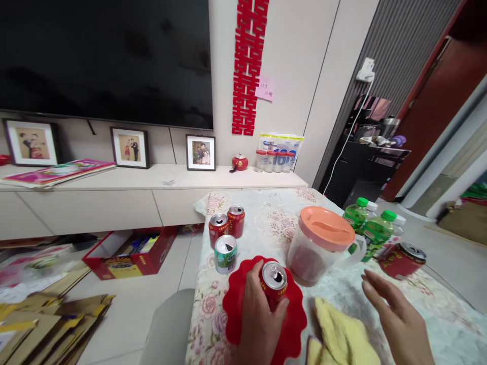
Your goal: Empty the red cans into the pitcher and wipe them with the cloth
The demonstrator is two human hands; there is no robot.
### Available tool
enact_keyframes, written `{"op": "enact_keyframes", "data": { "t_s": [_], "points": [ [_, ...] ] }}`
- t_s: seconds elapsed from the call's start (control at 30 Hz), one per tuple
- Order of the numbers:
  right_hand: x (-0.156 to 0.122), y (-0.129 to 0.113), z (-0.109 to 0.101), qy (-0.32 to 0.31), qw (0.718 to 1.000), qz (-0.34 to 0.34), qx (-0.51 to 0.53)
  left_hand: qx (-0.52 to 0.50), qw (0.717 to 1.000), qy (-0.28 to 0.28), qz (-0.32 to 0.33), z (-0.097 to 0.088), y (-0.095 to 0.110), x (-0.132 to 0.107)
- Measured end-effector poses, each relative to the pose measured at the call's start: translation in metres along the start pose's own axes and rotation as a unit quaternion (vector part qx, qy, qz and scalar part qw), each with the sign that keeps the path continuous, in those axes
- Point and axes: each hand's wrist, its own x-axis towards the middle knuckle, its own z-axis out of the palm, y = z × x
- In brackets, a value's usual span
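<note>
Over the red plate (pixel 296 324), the left hand (pixel 261 310) grasps a red can (pixel 274 280). The right hand (pixel 397 310) hovers beside the yellow cloth (pixel 348 329), its grip released.

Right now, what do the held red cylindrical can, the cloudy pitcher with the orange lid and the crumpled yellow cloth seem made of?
The red cylindrical can in the left hand: metal, probably aluminium; its top shines silver. The cloudy pitcher: likely plastic; a dark reddish tone shows through. The orange lid: smooth, opaque, probably moulded plastic. The crumpled yellow cloth: matte, fuzzy textile; fibre unclear.
</note>
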Motion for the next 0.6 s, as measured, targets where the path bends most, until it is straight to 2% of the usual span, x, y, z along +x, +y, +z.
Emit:
{"op": "enact_keyframes", "data": {
  "t_s": [0.03, 0.07, 0.13, 0.23, 0.33, 0.43, 0.5, 0.6],
  "points": [
    [-0.012, 0.003, -0.009, -0.025, 0.999, 0.018, -0.039, -0.001, 1.0, -0.001, -0.003, 0.0, 0.002, 0.0],
    [-0.024, 0.005, -0.016, -0.053, 0.997, 0.003, -0.062, -0.002, 1.0, -0.002, -0.004, -0.001, 0.003, 0.0],
    [-0.045, 0.009, -0.025, -0.107, 0.984, -0.089, -0.108, -0.002, 1.0, -0.007, -0.004, -0.002, 0.006, 0.0],
    [-0.069, 0.013, -0.026, -0.143, 0.94, -0.256, -0.173, 0.008, 1.0, -0.006, 0.008, -0.004, 0.01, 0.0],
    [-0.086, 0.016, -0.018, -0.158, 0.896, -0.346, -0.229, 0.026, 0.999, 0.002, 0.033, -0.004, 0.012, 0.001],
    [-0.098, 0.017, -0.006, -0.171, 0.881, -0.361, -0.253, 0.033, 0.998, 0.001, 0.05, -0.004, 0.011, 0.001],
    [-0.104, 0.018, -0.001, -0.162, 0.895, -0.338, -0.242, 0.034, 0.998, -0.005, 0.045, -0.004, 0.011, 0.002],
    [-0.107, 0.018, 0.0, -0.137, 0.931, -0.277, -0.194, 0.029, 0.999, -0.017, 0.035, -0.004, 0.012, 0.002]
  ]
}}
